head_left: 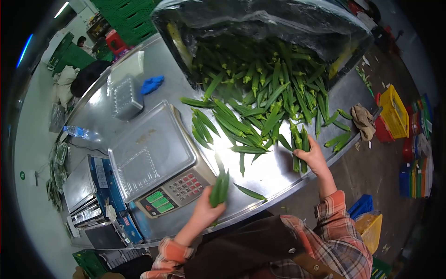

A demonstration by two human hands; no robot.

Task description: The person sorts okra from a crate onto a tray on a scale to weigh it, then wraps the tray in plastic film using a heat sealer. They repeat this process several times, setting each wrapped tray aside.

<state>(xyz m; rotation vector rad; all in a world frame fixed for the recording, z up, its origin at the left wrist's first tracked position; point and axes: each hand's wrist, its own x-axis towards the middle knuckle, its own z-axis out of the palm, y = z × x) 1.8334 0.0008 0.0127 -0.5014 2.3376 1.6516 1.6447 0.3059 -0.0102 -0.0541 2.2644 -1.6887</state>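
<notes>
At far left, a water bottle (pixel 79 132) lies on the steel surface (pixel 274 174), near a weighing scale (pixel 160 156) that carries a clear plastic tray (pixel 134 171). Left hand (pixel 206 213): fingers closed around a small bunch of okra pods (pixel 219 188), held upright just beside the scale's keypad corner. Centre: a loose okra pile (pixel 251 121) spills onto the surface from a plastic-lined crate (pixel 260 28) (liner dark and glossy). Right hand (pixel 314 157): fingers curled around several pods (pixel 299 142) at the pile's near edge; whether these are lifted or resting on the surface is unclear. Further right: a crumpled cloth (pixel 364 122) near the surface's edge, and a yellow crate (pixel 395 109) on the floor.
</notes>
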